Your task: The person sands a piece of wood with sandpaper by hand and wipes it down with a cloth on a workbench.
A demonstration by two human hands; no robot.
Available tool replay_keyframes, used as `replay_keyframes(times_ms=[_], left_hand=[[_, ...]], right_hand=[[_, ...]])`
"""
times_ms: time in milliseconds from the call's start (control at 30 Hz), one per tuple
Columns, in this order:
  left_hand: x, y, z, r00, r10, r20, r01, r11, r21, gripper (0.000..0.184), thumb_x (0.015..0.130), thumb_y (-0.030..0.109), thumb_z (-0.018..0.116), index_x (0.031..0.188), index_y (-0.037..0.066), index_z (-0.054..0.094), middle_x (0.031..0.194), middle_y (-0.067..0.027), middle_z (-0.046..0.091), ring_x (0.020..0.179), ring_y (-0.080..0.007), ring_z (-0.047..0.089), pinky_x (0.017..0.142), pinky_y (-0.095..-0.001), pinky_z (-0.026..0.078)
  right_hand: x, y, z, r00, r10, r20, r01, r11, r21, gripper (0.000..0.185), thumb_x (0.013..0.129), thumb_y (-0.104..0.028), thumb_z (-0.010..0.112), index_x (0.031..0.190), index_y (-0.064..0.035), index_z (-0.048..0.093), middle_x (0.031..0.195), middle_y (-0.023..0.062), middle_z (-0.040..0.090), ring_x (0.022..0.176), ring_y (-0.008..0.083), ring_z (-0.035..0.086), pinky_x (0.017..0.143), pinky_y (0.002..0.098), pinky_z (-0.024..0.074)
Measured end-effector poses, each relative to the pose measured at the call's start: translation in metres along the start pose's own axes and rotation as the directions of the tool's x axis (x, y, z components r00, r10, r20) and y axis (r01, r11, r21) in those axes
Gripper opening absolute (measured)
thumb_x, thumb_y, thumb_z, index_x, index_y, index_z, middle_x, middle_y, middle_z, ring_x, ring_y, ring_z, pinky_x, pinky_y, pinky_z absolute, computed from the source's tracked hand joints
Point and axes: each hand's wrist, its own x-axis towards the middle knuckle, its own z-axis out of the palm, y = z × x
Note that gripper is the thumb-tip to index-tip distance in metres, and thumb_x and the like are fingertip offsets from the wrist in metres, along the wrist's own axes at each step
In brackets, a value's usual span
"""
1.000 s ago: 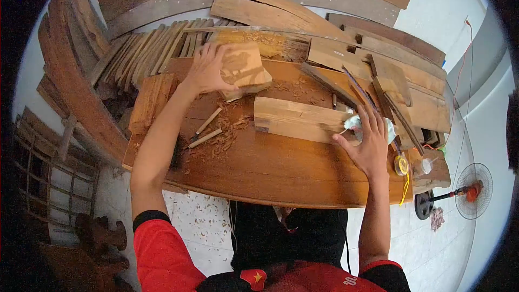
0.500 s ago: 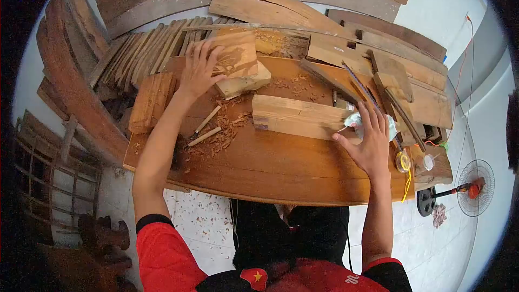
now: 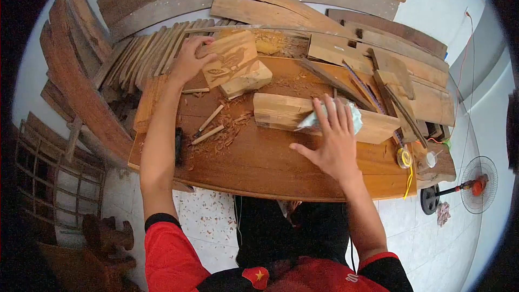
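A board with a carved leaf-like relief leans on a thick pale wood block at the back of the table. My left hand is at the board's left edge, fingers apart; whether it touches the edge I cannot tell. A light plank lies across the table's middle. On it, my right hand presses a crumpled pale cloth, its fingers spread over the cloth and its thumb out to the left. Two wooden-handled tools lie among shavings left of the plank.
A yellow tape measure and a small white container are at the table's right end. Long wood strips lie behind the plank. Stacked boards line the back. A fan stands on the floor at right.
My right hand has moved left along the plank with the cloth. The carved board, blurred before, now appears sharp and tilted, and my left hand has shifted slightly left from it.
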Motion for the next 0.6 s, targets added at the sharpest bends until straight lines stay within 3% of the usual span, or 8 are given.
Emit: replay_keyframes(times_ms=[100,200,300,400,500,600], left_hand=[[-0.004,0.007,-0.003,0.997,0.072,-0.005,-0.072,0.997,-0.011,0.038,0.09,0.028,0.081,0.121,0.01,0.07,0.127,-0.0069,0.066,0.125,-0.026,0.059,0.113,-0.0439,0.042],[-0.01,0.019,-0.002,0.988,0.125,-0.088,-0.121,0.991,0.048,0.037,0.09,0.027,0.081,0.12,0.009,0.071,0.125,-0.0071,0.067,0.123,-0.0257,0.061,0.111,-0.0404,0.044],[-0.01,0.008,-0.003,0.995,0.099,-0.027,-0.101,0.989,-0.11,0.037,0.095,0.03,0.077,0.126,0.01,0.071,0.129,-0.0077,0.067,0.125,-0.0246,0.06,0.109,-0.0395,0.046],[-0.016,0.013,-0.004,0.986,-0.134,0.102,0.159,0.939,-0.304,0.041,0.101,0.037,0.069,0.133,0.012,0.068,0.135,-0.0081,0.066,0.128,-0.0226,0.059,0.107,-0.0391,0.047],[-0.017,-0.002,0.009,0.986,-0.167,0.016,0.159,0.897,-0.412,0.046,0.106,0.041,0.061,0.142,0.012,0.062,0.141,-0.009,0.063,0.13,-0.0221,0.058,0.109,-0.0391,0.045],[-0.018,-0.009,0.014,0.985,-0.149,-0.085,0.088,0.863,-0.497,0.046,0.107,0.039,0.058,0.142,0.009,0.059,0.143,-0.012,0.061,0.132,-0.0269,0.056,0.112,-0.0406,0.042]], right_hand=[[-0.01,0.03,-0.012,0.999,0.051,0.017,-0.05,0.997,-0.051,0.108,0.079,-0.071,0.076,0.159,-0.0094,0.038,0.162,0.0187,0.038,0.152,0.0397,0.032,0.127,0.0531,0.0212],[-0.022,0.064,-0.024,0.99,0.132,-0.04,-0.136,0.984,-0.113,0.104,0.079,-0.068,0.077,0.157,-0.008,0.042,0.158,0.0198,0.044,0.15,0.0408,0.035,0.127,0.0539,0.0225],[-0.033,0.082,-0.026,0.975,0.198,-0.105,-0.213,0.964,-0.159,0.102,0.079,-0.069,0.077,0.152,-0.0036,0.048,0.156,0.0204,0.046,0.148,0.0422,0.038,0.125,0.0548,0.024],[-0.025,0.067,-0.017,0.968,0.217,-0.124,-0.239,0.95,-0.201,0.104,0.079,-0.07,0.077,0.15,-0.0005,0.049,0.156,0.0205,0.047,0.147,0.0426,0.039,0.125,0.0558,0.0243],[-0.006,0.037,-0.003,0.979,0.165,-0.117,-0.176,0.98,-0.091,0.104,0.079,-0.071,0.076,0.149,0.0011,0.049,0.153,0.0227,0.049,0.146,0.0438,0.04,0.125,0.0566,0.0231],[0.012,-0.005,0.011,0.99,0.098,-0.1,-0.1,0.995,-0.01,0.104,0.079,-0.071,0.076,0.149,0.0009,0.049,0.153,0.0234,0.049,0.145,0.0439,0.04,0.125,0.0564,0.0229]])
